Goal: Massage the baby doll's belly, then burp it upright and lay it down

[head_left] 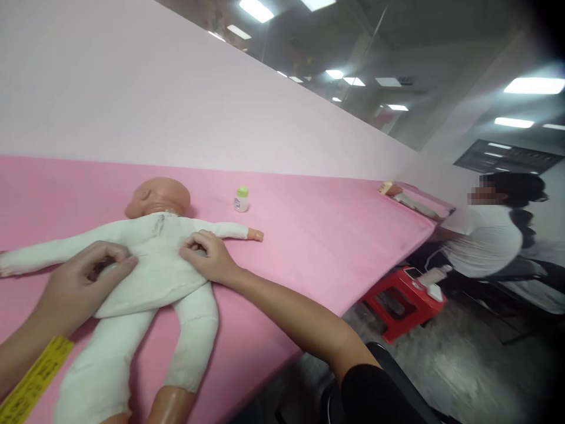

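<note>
A baby doll (156,268) with a white cloth body and tan plastic head, hands and lower legs lies stretched out on the pink tabletop (291,253). Its head is turned to the left. My left hand (88,277) is closed in a pinch on the cloth at the left side of the torso, thumb against fingers. On the opposite side, my right hand (207,254) also pinches the torso cloth, just below the doll's arm. A small bottle with a green cap (241,200) stands beyond the doll's right-side arm. Dark marks show on the cloth below the neck.
A yellow strip with dark print (37,380) is beside my left forearm. A white wall (176,106) backs the table. To the right are a red stool (392,303) with a bottle on it, a pink tray (410,206) holding another doll, and a seated person (485,238).
</note>
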A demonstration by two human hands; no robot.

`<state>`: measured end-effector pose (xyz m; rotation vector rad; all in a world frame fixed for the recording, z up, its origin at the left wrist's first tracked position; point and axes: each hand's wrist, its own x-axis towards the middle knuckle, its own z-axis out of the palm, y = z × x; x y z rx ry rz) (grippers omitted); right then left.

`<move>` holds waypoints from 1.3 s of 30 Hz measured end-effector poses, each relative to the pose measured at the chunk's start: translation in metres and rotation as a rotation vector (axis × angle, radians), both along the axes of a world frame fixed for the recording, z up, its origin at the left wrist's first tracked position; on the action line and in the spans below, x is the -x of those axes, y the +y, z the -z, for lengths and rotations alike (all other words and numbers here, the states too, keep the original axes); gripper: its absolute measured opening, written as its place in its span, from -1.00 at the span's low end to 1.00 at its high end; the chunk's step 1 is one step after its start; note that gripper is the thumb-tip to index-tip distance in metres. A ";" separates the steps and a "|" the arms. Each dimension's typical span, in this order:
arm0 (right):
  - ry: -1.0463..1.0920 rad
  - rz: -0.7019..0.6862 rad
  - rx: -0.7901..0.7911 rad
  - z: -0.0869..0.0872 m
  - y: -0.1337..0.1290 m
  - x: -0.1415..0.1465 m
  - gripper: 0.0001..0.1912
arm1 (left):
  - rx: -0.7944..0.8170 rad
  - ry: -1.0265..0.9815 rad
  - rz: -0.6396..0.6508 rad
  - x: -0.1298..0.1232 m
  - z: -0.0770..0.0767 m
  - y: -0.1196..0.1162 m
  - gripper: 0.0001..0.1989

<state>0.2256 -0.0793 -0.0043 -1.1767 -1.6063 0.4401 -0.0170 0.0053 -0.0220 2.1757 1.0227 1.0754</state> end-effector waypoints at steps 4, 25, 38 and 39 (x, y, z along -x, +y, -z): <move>0.026 0.005 -0.026 0.000 -0.002 0.003 -0.85 | 0.089 -0.025 0.075 -0.003 -0.019 -0.017 -0.82; -0.074 0.086 0.028 0.020 -0.022 0.015 -0.63 | -0.016 -0.160 0.093 -0.004 -0.029 -0.055 -0.66; -0.019 0.098 0.065 0.005 -0.020 0.018 -0.83 | -0.131 -0.070 0.079 -0.005 -0.031 -0.046 -0.88; -0.015 0.100 0.048 0.006 -0.020 0.019 -0.85 | -0.137 -0.070 0.081 -0.004 -0.031 -0.046 -0.81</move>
